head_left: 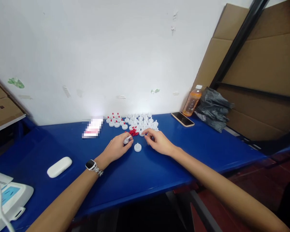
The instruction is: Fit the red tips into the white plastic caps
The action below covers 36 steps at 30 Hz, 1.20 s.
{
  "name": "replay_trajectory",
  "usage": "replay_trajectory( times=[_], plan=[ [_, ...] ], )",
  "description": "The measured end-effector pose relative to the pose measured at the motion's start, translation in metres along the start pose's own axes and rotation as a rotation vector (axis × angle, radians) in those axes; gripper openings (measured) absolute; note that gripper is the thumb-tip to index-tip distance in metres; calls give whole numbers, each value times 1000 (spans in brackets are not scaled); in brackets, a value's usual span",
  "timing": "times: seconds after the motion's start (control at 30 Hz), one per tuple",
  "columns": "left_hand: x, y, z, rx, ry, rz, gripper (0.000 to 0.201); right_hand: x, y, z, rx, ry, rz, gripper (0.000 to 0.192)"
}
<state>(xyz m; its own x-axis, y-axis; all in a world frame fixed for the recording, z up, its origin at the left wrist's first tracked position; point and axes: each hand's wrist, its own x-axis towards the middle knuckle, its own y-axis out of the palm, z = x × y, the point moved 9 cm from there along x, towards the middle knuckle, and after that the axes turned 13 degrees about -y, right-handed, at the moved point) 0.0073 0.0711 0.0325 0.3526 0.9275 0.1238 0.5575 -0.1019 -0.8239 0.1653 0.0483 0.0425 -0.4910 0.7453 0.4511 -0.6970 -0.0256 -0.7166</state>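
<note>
My left hand is closed round a white nozzle cap, its narrow spout pointing up and to the right. My right hand is curled beside the small red tips, thumb and forefinger close together; whatever may be between them is too small to make out. Between my hands, a single white nozzle cap stands upright on the blue table. Behind my right hand many plain white nozzle caps crowd together. To their left stand several white caps with red tips on their spouts.
At the right are a phone, a bottle of orange drink and a dark plastic bag. A white oval case lies at left, near a power strip with a cable. A white wall rises behind the table.
</note>
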Motion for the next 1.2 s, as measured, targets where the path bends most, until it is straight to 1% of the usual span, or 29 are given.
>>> replay_trajectory(
  times=[0.07, 0.17, 0.27, 0.37, 0.47, 0.57, 0.63, 0.73, 0.9, 1.03, 1.2],
  plan=[
    [1, 0, 0, -36, -3, -2, 21, 17, 6, -1, 171, 2, -92, 25],
    [2, -2, 3, -101, -11, -19, 22, 47, 20, -1, 385, 1, -144, 23],
    [3, -8, 11, -181, -61, -63, 21, 69, 26, -2, 528, -2, -215, 22],
    [3, -12, 17, -251, -115, -80, 20, 76, 26, -6, 576, 35, -314, 27],
    [3, -12, 15, -273, -129, -77, 21, 70, 30, -13, 644, 111, -360, 31],
    [2, -10, 11, -264, -110, -68, 19, 61, 42, -16, 825, 177, -316, 33],
    [1, -9, 8, -247, -85, -67, 18, 57, 46, -16, 897, 180, -268, 33],
    [-2, -10, 4, -198, -42, -72, 16, 53, 46, -15, 900, 153, -211, 32],
    [-8, -11, -5, -122, 33, -78, 9, 51, 43, -13, 935, 157, -185, 30],
    [-9, -9, -5, -135, 28, -61, 9, 51, 39, -5, 907, 141, -176, 31],
    [-6, -10, 0, -198, -32, -56, 12, 52, 38, 1, 923, 116, -188, 31]
  ],
)
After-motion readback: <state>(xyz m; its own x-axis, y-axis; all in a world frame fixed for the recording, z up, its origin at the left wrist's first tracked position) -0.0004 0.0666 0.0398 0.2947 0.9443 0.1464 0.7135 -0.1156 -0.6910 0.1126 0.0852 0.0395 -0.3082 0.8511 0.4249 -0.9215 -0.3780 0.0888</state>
